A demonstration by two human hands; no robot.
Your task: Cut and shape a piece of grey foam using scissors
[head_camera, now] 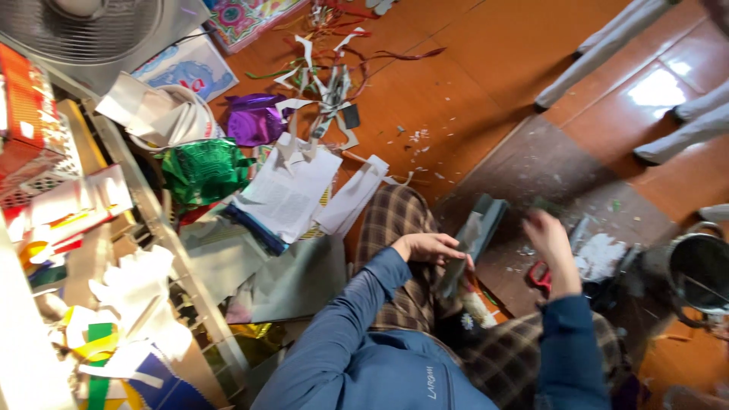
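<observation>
Hands at a grey card strip (472,239) over plaid knees.
Left hand (429,247) grips the strip; right hand (548,241) blurred, finger state unclear, above red scissors (539,278).

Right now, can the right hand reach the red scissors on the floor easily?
Probably yes. The right hand hovers just above the red scissors, with nothing lying between them. The left hand is busy holding a grey strip and does not block the way.
</observation>
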